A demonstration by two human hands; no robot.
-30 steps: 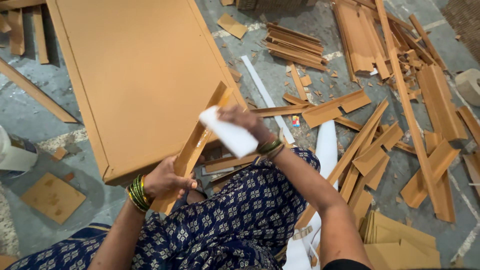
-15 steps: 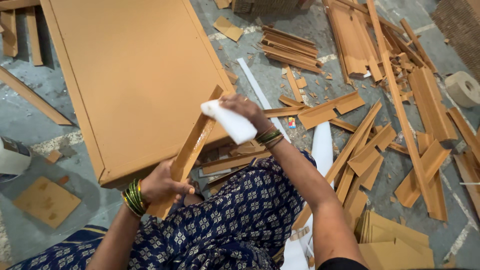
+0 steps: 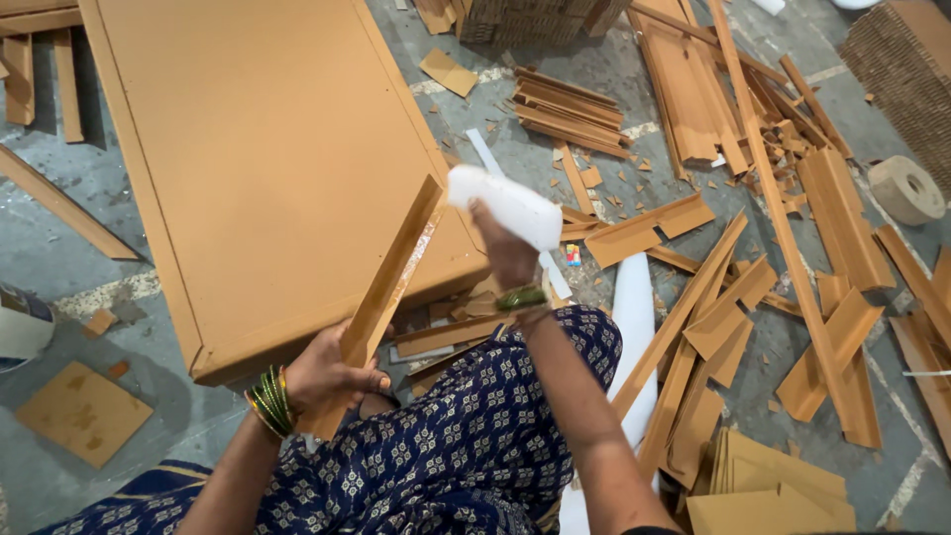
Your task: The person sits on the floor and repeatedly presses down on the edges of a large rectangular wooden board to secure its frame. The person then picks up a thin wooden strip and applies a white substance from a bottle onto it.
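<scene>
Two hands show: the left hand [image 3: 332, 374] has one long cardboard angle strip [image 3: 381, 297] in its grip, and the right hand [image 3: 505, 253] has one white foam block [image 3: 503, 205]. One large brown panel [image 3: 267, 149] fills the upper left of the frame, and one tape roll [image 3: 905, 189] sits at the right edge. The loose cardboard strips [image 3: 753, 297] scattered over the floor on the right are too many and too overlapped to count.

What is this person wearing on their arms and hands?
Both forearms are bare, no gloves. The left hand has a stack of green and gold bangles at the wrist. The right hand has green bangles too. A dark sleeve edge shows at the right upper arm.
</scene>
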